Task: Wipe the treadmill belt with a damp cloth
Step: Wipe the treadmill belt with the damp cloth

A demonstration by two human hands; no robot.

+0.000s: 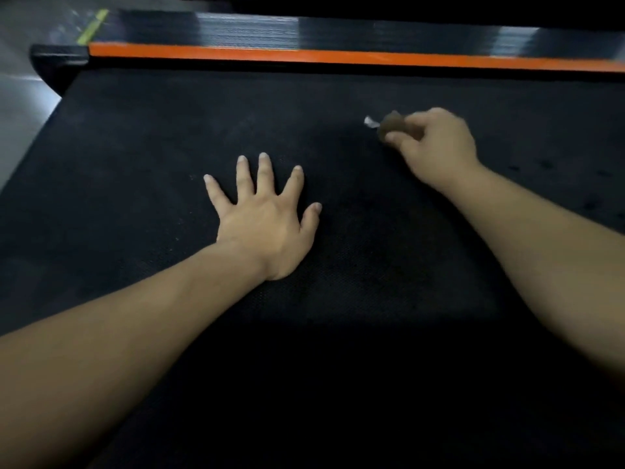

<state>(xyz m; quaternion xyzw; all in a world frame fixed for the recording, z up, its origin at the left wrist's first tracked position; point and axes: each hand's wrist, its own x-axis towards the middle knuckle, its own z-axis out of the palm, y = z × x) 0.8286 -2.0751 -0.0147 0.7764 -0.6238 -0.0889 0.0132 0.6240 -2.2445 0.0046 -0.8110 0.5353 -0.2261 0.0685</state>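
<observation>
The black textured treadmill belt [142, 157] fills most of the head view. My left hand [267, 214] lies flat on it near the middle, fingers spread and straight. To the right and farther away, my right hand [436, 140] grips a small bunched brownish cloth [394, 125] with a pale tag or corner sticking out on its left. The cloth is blurred and sits down at the belt surface.
An orange stripe [304, 57] runs along the far side rail [304, 32] of the treadmill, with a black end cap [59, 57] at the left. Grey floor [23, 106] shows beyond the belt's left end. The near part of the belt is in deep shadow.
</observation>
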